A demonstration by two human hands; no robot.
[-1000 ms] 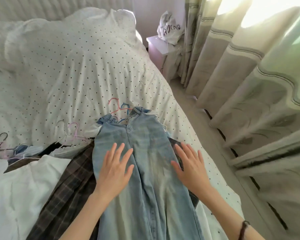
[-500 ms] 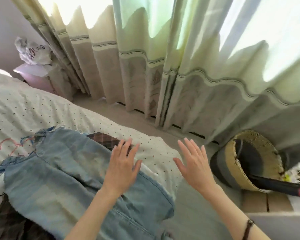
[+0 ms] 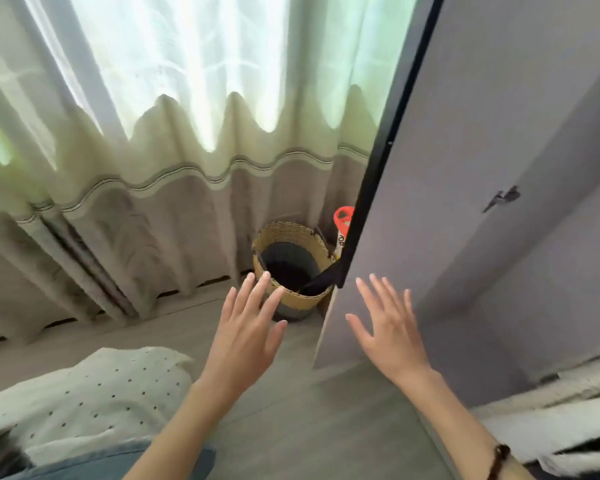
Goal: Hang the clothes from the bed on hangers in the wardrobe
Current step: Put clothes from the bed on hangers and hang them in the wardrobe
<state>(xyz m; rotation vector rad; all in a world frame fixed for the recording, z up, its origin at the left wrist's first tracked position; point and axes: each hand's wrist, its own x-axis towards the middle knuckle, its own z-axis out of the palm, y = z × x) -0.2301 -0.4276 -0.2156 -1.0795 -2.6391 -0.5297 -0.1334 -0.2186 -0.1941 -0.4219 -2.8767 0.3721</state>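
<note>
Jeans [image 3: 118,462]: only a blue strip shows at the lower left frame edge, on the bed [image 3: 94,393]; axis and direction cannot be told. Left hand [image 3: 246,337] and right hand [image 3: 392,337]: released, fingers spread, holding nothing, raised over the floor [image 3: 291,427]. Wardrobe door [image 3: 482,202] stands right; basket [image 3: 291,265] and curtains [image 3: 153,185] beyond.

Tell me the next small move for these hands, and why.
Probably reach the right hand to the grey wardrobe door and swing it wider. Both it and the left hand are spread and hold nothing, the door stands just ahead, and the jeans lie on the bed behind.
</note>
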